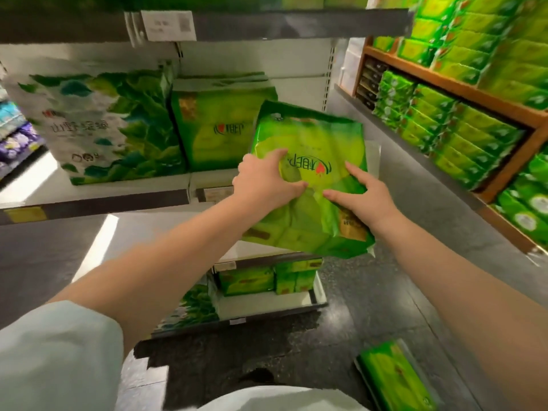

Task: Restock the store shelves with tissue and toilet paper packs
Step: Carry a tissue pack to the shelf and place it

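One green pack (308, 179), held in the air in front of the middle shelf (95, 200), its printed face toward the camera. Its long axis runs from the handle end at upper left, toward the shelf, down to the lower right near the person; the logo reads upside down. Two hands bear on the face: the left hand (264, 176), fingers curled and digging into the wrap, grips it left of the logo; the right hand (355, 194) lies to its right, fingers spread and fairly straight, pressing flat on the film. The thumbs almost meet at the pack's centre.

Beyond the left hand, two packs stand upright on the shelf: a matching green one (219, 129) just behind the held pack, and a larger white-and-green one (100, 126) farther left. Below the hands a lower shelf (267, 307) carries more green packs, too blurred to count. One green pack (397, 378) lies on the floor (370, 307) below the right forearm. Right of the right hand, a wooden rack (444, 81) holds many stacked green packs.
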